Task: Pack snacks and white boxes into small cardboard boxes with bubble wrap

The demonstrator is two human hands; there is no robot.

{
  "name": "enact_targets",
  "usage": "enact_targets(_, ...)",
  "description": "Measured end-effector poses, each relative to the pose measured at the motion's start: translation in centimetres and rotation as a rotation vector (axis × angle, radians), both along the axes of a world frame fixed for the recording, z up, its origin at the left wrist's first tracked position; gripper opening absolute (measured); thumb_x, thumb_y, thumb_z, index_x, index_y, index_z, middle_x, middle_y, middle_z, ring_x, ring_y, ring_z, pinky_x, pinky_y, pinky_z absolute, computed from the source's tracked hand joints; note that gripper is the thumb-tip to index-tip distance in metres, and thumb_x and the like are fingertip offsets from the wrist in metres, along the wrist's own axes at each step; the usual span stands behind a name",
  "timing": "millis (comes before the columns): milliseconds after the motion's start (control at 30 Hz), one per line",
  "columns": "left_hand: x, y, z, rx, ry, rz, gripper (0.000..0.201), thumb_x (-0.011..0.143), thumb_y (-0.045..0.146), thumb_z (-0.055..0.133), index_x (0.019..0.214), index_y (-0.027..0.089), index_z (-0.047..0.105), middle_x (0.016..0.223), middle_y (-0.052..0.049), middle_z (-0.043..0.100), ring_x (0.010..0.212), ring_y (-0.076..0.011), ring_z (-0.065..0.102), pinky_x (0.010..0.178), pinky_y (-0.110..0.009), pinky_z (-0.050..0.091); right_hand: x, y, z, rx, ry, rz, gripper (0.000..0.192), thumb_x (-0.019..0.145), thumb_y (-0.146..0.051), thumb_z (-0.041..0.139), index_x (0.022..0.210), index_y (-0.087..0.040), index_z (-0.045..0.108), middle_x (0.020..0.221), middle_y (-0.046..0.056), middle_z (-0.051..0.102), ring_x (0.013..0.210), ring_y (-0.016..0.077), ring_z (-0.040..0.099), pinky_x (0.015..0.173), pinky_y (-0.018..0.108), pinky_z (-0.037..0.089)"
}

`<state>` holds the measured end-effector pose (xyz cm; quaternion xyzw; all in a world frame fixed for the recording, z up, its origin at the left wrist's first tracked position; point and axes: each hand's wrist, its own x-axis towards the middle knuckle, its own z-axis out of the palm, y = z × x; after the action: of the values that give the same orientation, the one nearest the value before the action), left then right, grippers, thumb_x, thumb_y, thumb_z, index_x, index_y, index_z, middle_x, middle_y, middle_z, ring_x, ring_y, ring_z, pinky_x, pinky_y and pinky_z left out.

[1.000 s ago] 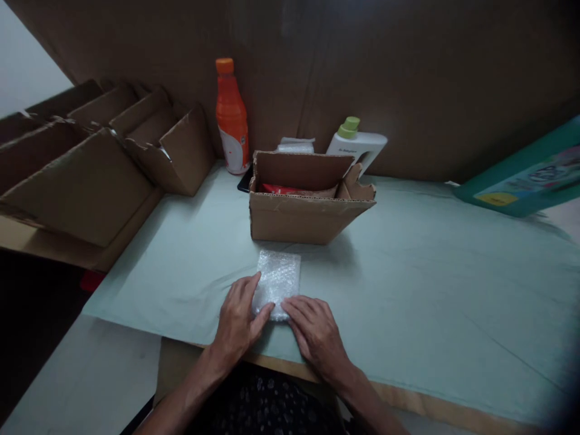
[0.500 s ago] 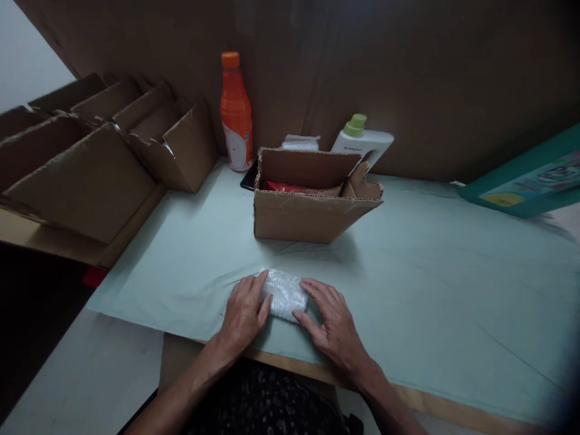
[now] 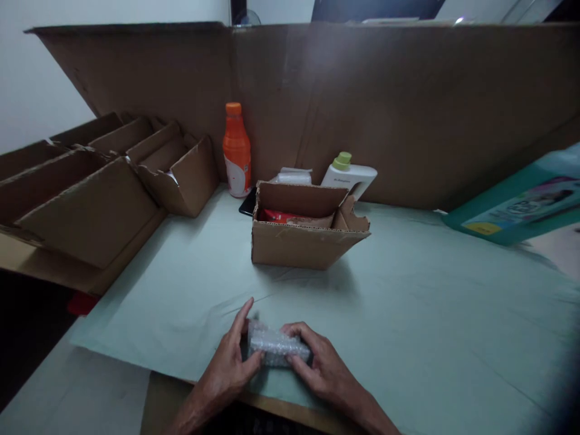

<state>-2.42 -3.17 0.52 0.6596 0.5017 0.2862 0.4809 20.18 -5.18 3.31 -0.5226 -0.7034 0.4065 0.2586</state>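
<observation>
A small bundle of bubble wrap (image 3: pixel 276 345) is held between both my hands just above the pale green sheet (image 3: pixel 408 302) near the table's front edge. My left hand (image 3: pixel 231 362) grips its left end, thumb on the front and fingers behind. My right hand (image 3: pixel 319 365) grips the right end with fingers curled over the top. What is inside the wrap cannot be seen. An open cardboard box (image 3: pixel 308 235) with something red inside stands behind the bundle, in the middle of the sheet.
An orange bottle (image 3: pixel 236 151) and a white bottle with a green cap (image 3: pixel 348 175) stand at the back against a tall cardboard wall (image 3: pixel 362 103). Several folded cardboard boxes (image 3: pixel 90 181) lie at the left. A teal carton (image 3: pixel 516 205) lies at the far right.
The bubble wrap has gone from a flat sheet on the table to a rolled bundle lifted between both hands. The camera has tilted up, showing the top of the cardboard wall.
</observation>
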Motion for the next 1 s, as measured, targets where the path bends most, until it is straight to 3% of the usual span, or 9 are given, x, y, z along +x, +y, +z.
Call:
enact_targets(133, 1.2, -0.1, 0.7, 0.161, 0.013, -0.157, 0.080, 0.084, 0.014, 0.053, 0.158, 0.025, 0.024, 0.113, -0.009, 0.068, 0.097, -0.0227, 0.066, 0.089, -0.040, 0.054, 1.4, 0.2, 1.7, -0.041, -0.136, 0.053, 0.061, 0.081, -0.026, 0.068, 0.140, -0.020, 0.052, 0.119, 0.012, 0.068, 0.110, 0.0268, 0.061, 0.098, 0.043, 0.049)
enact_targets(233, 2.1, 2.1, 3.2, 0.512, 0.035, -0.277, 0.083, 0.085, 0.022, 0.063, 0.157, 0.029, 0.023, 0.126, -0.011, 0.065, 0.112, -0.0263, 0.064, 0.095, -0.043, 0.054, 3.4, 1.1, 3.8, 0.039, -0.214, 0.159, 0.028, 0.087, -0.026, 0.063, 0.114, -0.020, 0.068, 0.103, 0.010, 0.073, 0.098, 0.0262, 0.064, 0.091, 0.044, 0.051)
enact_targets(333, 2.9, 6.5, 7.8, 0.850, 0.171, -0.179, 0.083, 0.088, 0.030, 0.068, 0.157, 0.019, 0.023, 0.148, -0.019, 0.050, 0.140, -0.0332, 0.044, 0.111, -0.051, 0.043, 6.4, 2.1, 6.7, 0.140, -0.162, 0.145, 0.017, 0.091, -0.029, 0.061, 0.103, -0.023, 0.072, 0.094, 0.008, 0.074, 0.088, 0.0233, 0.068, 0.080, 0.038, 0.056)
enact_targets(467, 4.1, 12.3, 12.1, 1.150, 0.380, 0.036, 0.052, 0.093, 0.013, 0.059, 0.143, 0.012, 0.045, 0.139, -0.019, 0.059, 0.144, -0.0343, 0.041, 0.117, -0.055, 0.034, 10.6, 3.2, 10.7, 0.469, -0.072, -0.252, 0.020, 0.085, -0.042, 0.073, 0.102, -0.031, 0.074, 0.096, 0.005, 0.076, 0.087, 0.0254, 0.072, 0.076, 0.037, 0.060)
enact_targets(567, 4.5, 13.5, 11.7, 1.161, 0.374, 0.054, 0.024, 0.093, 0.004, 0.051, 0.111, 0.016, 0.062, 0.106, -0.009, 0.073, 0.123, -0.0288, 0.059, 0.115, -0.054, 0.035, 11.9, 5.3, 13.5, 0.692, -0.026, -0.667, 0.024, 0.081, -0.046, 0.078, 0.099, -0.031, 0.073, 0.095, 0.003, 0.076, 0.083, 0.0251, 0.071, 0.074, 0.038, 0.060)
enact_targets(633, 4.5, 13.1, 10.5, 1.151, 0.326, 0.038, 0.021, 0.093, 0.002, 0.051, 0.101, 0.017, 0.063, 0.099, -0.006, 0.073, 0.114, -0.0255, 0.064, 0.115, -0.054, 0.034, 11.8, 7.6, 15.5, 0.764, -0.054, -0.739, 0.025, 0.081, -0.044, 0.078, 0.101, -0.029, 0.072, 0.095, 0.002, 0.076, 0.083, 0.0232, 0.070, 0.074, 0.035, 0.058)
enact_targets(800, 4.1, 12.1, 9.0, 1.139, 0.260, 0.048, 0.024, 0.093, 0.001, 0.053, 0.107, 0.017, 0.063, 0.104, -0.007, 0.073, 0.110, -0.0227, 0.065, 0.115, -0.053, 0.032, 9.0, 15.8, 18.0, 0.484, -0.355, -0.166, 0.021, 0.090, -0.039, 0.062, 0.100, -0.022, 0.070, 0.089, 0.003, 0.074, 0.075, 0.0188, 0.066, 0.063, 0.028, 0.049)
enact_targets(900, 4.1, 12.5, 9.4, 1.125, 0.252, 0.046, 0.024, 0.093, 0.001, 0.053, 0.108, 0.018, 0.062, 0.102, -0.006, 0.073, 0.109, -0.0225, 0.065, 0.115, -0.052, 0.033, 6.4, 19.8, 16.8, 0.220, -0.626, 0.184, 0.015, 0.089, -0.027, 0.061, 0.097, -0.020, 0.071, 0.086, 0.004, 0.075, 0.074, 0.0187, 0.066, 0.063, 0.026, 0.043)
enact_targets(1000, 4.1, 13.0, 10.0, 1.115, 0.258, 0.033, 0.023, 0.093, 0.003, 0.053, 0.107, 0.018, 0.063, 0.101, -0.006, 0.073, 0.107, -0.0222, 0.065, 0.115, -0.052, 0.033, 4.2, 21.8, 15.2, 0.104, -0.888, 0.377, 0.015, 0.086, -0.017, 0.059, 0.090, -0.019, 0.073, 0.088, 0.008, 0.077, 0.078, 0.0213, 0.068, 0.064, 0.028, 0.040)
